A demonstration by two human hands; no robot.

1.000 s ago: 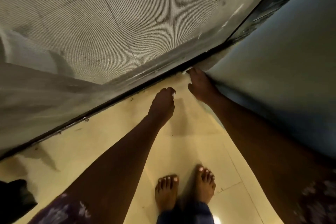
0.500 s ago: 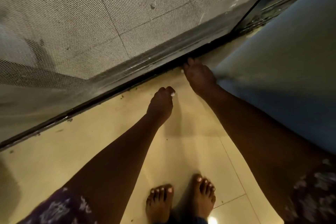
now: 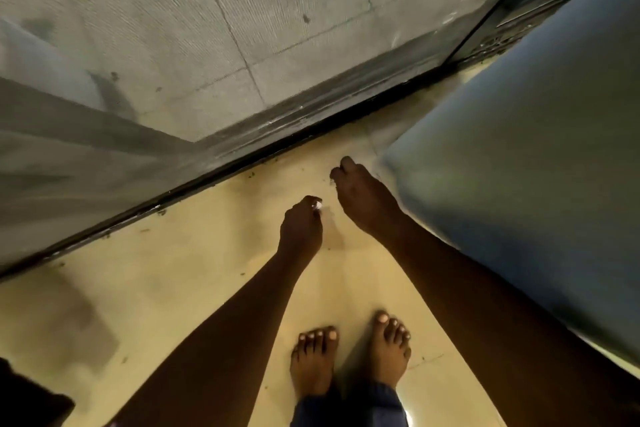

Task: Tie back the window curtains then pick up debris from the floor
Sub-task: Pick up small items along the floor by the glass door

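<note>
Right hand (image 3: 363,199) has drawn back from the door track (image 3: 242,159), fingers curled.

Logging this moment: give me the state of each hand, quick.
Left hand: closed, pinching a small white scrap at its fingertips.
Right hand: fingers curled down near the floor; whether it holds anything cannot be told.

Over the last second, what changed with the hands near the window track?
The right hand pulled back from the black window track, its fingers curled. The left hand stayed low over the floor, closed around something small and pale. The bare feet barely shifted.
</note>
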